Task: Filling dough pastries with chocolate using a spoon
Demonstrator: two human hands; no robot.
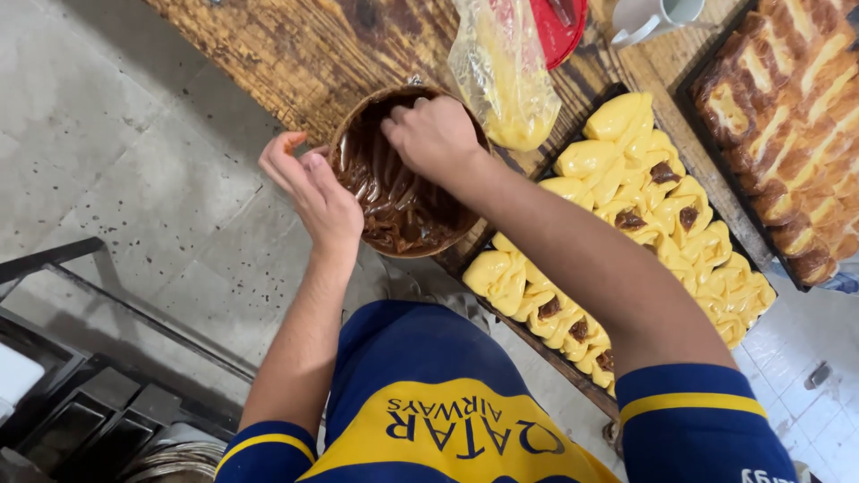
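The right hand (pixel 434 134) dips into the round brown bowl of dark chocolate-like paste (pixel 394 192), fingers curled together in the filling; whether they pinch any cannot be told. The left hand (pixel 313 192) steadies the bowl's rim, fingers loosely spread. The bowl sits at the wooden table's (pixel 286 54) near edge. Beside it, the dark tray of pale yellow folded dough pieces (pixel 626 224) looks partly done: several pieces show brown filling, others none visible.

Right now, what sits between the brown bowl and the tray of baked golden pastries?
In the head view, a dark tray of raw yellow dough pieces lies between the bowl and the baked pastries, with a clear plastic bag at its top.
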